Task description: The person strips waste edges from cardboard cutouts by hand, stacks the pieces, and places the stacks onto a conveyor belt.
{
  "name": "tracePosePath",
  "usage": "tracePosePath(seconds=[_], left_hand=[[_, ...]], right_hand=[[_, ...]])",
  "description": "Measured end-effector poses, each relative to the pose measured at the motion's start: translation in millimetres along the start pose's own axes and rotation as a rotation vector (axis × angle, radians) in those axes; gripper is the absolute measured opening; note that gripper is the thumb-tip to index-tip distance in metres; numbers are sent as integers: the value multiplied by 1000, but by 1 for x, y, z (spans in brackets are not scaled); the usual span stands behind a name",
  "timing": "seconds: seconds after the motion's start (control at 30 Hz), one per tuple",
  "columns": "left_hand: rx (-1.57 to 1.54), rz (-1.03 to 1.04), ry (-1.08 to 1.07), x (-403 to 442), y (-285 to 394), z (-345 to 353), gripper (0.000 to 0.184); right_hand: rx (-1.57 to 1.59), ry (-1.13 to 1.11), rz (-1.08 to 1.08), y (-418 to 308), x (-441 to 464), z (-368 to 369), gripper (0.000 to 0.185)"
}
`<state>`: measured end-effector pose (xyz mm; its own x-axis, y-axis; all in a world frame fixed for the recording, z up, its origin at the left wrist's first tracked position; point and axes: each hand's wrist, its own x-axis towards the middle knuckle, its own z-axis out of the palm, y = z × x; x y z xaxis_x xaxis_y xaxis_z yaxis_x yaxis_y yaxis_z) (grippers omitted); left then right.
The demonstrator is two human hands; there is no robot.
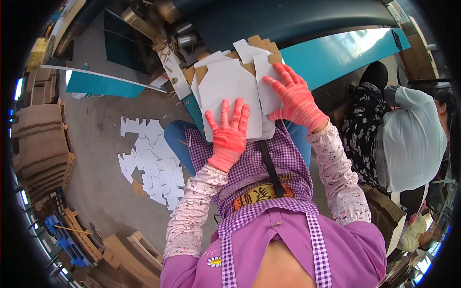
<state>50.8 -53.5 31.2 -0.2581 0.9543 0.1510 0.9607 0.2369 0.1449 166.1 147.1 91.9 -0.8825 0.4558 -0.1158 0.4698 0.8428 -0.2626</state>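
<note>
On the top panel (229, 79): left hand (227, 139) flat, fingers spread, nothing pinched.
Side flap (267, 79): right hand (298, 102) splayed open over it; thumb's hold unclear.
Panel axis: away from torso, beyond left fingertips, left of right hand.

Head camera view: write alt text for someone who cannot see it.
A left hand and a right hand, both in red gloves, rest on a stack of flat, white-faced cardboard pieces at the person's lap. White cut pieces lie in a loose heap on the floor at left; a co-worker is at right.
</note>
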Motion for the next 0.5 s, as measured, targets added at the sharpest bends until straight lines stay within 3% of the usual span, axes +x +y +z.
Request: tracePosePath(seconds=[0.17, 0.23, 0.33, 0.5], left_hand=[[-147, 63, -122, 26, -9, -32, 58], [-192, 146, -58, 45, -22, -22, 51], [-74, 253, 71, 50, -21, -10, 47], [-139, 233, 83, 55, -22, -8, 46]], right_hand=[[106, 102, -45, 18, -1, 19, 83], [115, 181, -52, 29, 5, 38, 80], [767, 317, 335, 35, 7, 53, 87], [560, 235, 443, -1, 18, 42, 104]])
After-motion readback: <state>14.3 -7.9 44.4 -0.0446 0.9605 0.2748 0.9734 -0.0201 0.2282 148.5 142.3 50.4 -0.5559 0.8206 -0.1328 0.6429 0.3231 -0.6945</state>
